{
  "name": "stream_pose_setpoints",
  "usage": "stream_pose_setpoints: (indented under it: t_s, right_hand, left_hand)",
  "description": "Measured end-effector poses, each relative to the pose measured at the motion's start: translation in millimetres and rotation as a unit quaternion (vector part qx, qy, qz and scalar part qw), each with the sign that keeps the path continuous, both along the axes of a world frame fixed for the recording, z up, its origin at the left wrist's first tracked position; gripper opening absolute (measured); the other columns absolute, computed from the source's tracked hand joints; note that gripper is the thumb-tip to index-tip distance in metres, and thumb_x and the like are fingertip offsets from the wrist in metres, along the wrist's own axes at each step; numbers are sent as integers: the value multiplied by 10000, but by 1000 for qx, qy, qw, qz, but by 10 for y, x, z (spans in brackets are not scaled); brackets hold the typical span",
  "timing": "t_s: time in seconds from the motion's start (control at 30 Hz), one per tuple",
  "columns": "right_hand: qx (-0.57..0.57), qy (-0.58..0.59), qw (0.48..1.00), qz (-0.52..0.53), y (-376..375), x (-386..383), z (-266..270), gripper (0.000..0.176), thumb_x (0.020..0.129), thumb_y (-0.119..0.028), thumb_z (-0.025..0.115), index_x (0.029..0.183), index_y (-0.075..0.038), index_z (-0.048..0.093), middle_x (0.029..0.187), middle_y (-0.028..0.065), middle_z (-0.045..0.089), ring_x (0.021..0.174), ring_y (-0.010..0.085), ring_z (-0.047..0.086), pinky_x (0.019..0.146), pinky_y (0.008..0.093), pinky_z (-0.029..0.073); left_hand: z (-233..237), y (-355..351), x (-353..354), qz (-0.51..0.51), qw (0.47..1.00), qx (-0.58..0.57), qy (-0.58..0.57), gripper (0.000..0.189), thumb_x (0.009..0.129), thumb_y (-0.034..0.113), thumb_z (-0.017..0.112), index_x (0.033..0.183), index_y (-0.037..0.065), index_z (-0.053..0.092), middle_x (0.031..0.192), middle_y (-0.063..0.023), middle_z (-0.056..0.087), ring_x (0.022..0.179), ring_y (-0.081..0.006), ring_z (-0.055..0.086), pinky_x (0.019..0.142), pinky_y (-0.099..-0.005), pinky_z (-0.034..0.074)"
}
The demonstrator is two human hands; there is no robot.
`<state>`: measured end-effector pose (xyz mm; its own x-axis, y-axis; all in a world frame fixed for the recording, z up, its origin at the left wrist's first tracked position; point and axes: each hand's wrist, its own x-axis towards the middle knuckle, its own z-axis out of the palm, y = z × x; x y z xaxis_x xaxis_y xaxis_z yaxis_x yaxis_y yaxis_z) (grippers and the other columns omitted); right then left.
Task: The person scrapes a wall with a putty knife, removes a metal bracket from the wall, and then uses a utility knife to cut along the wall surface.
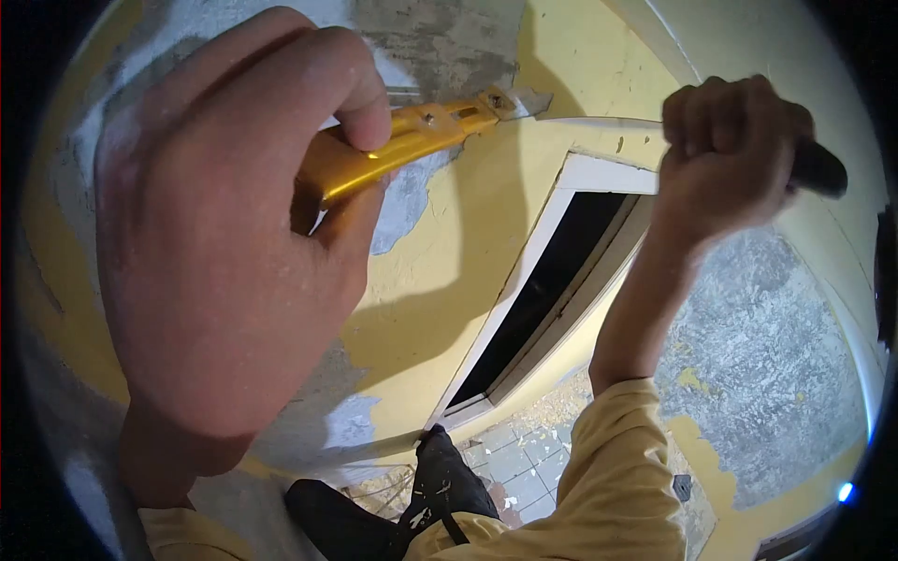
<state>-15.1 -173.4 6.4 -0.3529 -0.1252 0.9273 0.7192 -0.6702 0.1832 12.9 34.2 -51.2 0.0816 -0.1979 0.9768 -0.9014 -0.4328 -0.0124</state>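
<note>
My left hand (234, 224) is closed around a shiny yellow metal scraper (402, 140), its fingers and thumb curled over the body. Screws show along the tool, and its short blade (526, 103) points right, overlapping the edge between bare grey wall and yellow paint. Farther right, my right hand (734, 154) makes a fist on a black handle (821, 169) whose butt end sticks out to the right. The other end of that tool is hidden, so I cannot tell its kind. Peeling yellow paint (430, 271) covers the wall behind both hands.
A white-framed opening (513, 280) with a dark inside lies between my arms. Grey stripped patches (767, 346) mark the wall on the right. Below, paint flakes litter the tiled floor (524, 467) beside my dark-trousered legs (444, 481).
</note>
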Motion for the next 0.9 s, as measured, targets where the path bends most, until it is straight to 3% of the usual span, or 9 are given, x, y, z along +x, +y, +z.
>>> stream_pose_setpoints:
  t_s: [0.03, 0.17, 0.2, 0.27, 0.4, 0.53, 0.57, 0.73, 0.9]
  right_hand:
    - [-145, 80, 973, 161, -317, -68, 94, 117, 812, -55, 522, 697, -37, 523, 440, 32, 414, 322, 105, 445, 308, 226, 331]
    - [-284, 119, 920, 241, -389, -418, 158, 210, 854, -81, 445, 666, -26, 521, 430, 4, 353, 302, 91, 333, 292, 237, 266]
    - [-284, 122, 920, 242, -290, -324, 118, 210, 854, -81, 445, 666, -26, 521, 430, 4, 353, 302, 91, 333, 292, 237, 266]
    - [-11, 62, 997, 50, -40, -69, 0, 343, 827, -90, 385, 507, -151, 277, 457, -34, 217, 364, 81, 187, 356, 264, 200]
    - [-145, 125, 970, 151, -160, -386, 89, 338, 810, -74, 402, 519, -151, 246, 440, -28, 213, 357, 82, 191, 364, 268, 203]
    - [-43, 95, 989, 102, -113, -81, 70, 330, 804, -113, 377, 511, -159, 232, 438, -19, 199, 369, 86, 193, 376, 260, 214]
    - [-102, 153, 961, 209, -175, -61, 89, 340, 796, -113, 383, 497, -161, 229, 433, -15, 214, 358, 83, 188, 371, 259, 220]
    - [-11, 58, 996, 68, -150, -40, 65, 344, 805, -129, 378, 487, -153, 249, 423, -2, 262, 348, 83, 188, 358, 235, 207]
    - [-125, 153, 948, 249, -359, -392, 152, 340, 798, -78, 395, 488, -147, 274, 429, -12, 250, 346, 85, 232, 355, 255, 215]
  left_hand:
    - [36, 30, -28, 15, 998, 48, 22, 270, 656, -75, 677, 815, 42, 493, 802, -45, 533, 681, -123, 585, 483, -209, 452]
    - [51, 43, 23, 30, 996, 70, -48, 264, 663, -73, 676, 814, 46, 495, 810, -42, 535, 687, -115, 585, 485, -206, 451]
    - [49, 38, 20, 26, 997, 62, -39, 258, 667, -73, 673, 813, 48, 497, 814, -39, 537, 685, -112, 585, 483, -204, 447]
    - [30, 29, 6, 16, 998, 59, -26, 253, 672, -73, 670, 812, 50, 499, 818, -37, 539, 682, -109, 584, 482, -202, 444]
    - [38, 51, 28, 29, 996, 74, -48, 256, 678, -66, 670, 822, 60, 499, 822, -30, 541, 662, -102, 578, 472, -197, 430]
    - [24, 41, 9, 18, 998, 62, -13, 265, 679, -62, 672, 833, 65, 499, 820, -27, 541, 646, -88, 571, 468, -194, 420]
    - [23, 44, 6, 18, 998, 63, -16, 265, 679, -62, 672, 833, 65, 499, 820, -27, 541, 646, -88, 571, 468, -194, 420]
    - [35, 32, 30, 32, 996, 68, -56, 259, 684, -57, 673, 835, 64, 501, 821, -16, 539, 639, -70, 546, 471, -188, 407]
    - [35, 64, 1, 53, 992, 94, -65, 258, 684, -44, 679, 836, 68, 503, 829, -12, 542, 612, -64, 519, 463, -189, 390]
